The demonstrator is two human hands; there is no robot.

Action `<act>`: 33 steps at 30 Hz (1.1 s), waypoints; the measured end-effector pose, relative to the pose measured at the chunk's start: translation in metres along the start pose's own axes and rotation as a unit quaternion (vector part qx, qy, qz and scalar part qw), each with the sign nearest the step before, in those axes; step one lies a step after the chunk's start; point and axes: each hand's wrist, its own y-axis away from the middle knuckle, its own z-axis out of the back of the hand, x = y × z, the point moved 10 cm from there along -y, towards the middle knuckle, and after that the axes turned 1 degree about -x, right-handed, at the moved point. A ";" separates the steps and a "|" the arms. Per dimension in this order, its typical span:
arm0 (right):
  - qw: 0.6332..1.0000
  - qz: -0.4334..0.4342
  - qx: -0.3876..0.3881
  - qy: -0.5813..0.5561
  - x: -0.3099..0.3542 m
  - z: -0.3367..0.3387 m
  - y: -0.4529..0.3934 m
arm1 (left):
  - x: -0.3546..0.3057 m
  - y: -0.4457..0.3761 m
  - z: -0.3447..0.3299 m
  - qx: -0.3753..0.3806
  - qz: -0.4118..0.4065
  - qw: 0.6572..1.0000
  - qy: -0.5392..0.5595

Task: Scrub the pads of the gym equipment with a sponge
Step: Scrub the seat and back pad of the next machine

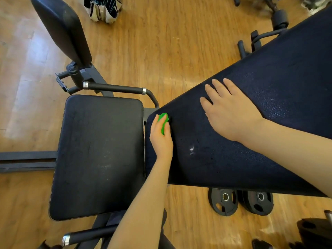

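A long black back pad slants from the centre up to the right edge, speckled with wet droplets and showing a small white scuff. My left hand grips a bright green sponge against the pad's lower left corner. My right hand lies flat on the pad with straight fingers, a little right of the sponge. A square black seat pad sits to the left of the back pad. A third black pad stands tilted at the upper left.
A black handle bar with chrome rings runs above the seat pad, another below it. Two black weight plates lean on the wooden floor under the back pad. A bag and more machine parts stand at the top.
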 end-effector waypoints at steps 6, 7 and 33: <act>1.000 0.004 -0.003 -0.003 0.002 0.001 0.004 | -0.018 0.009 0.010 0.005 0.026 0.999 0.022; 1.000 0.005 0.004 -0.002 0.002 0.000 0.004 | -0.032 0.019 0.011 0.012 -0.001 1.000 0.028; 0.998 0.039 0.051 0.012 0.020 -0.003 0.024 | -0.022 0.083 0.026 0.020 -0.003 0.999 0.027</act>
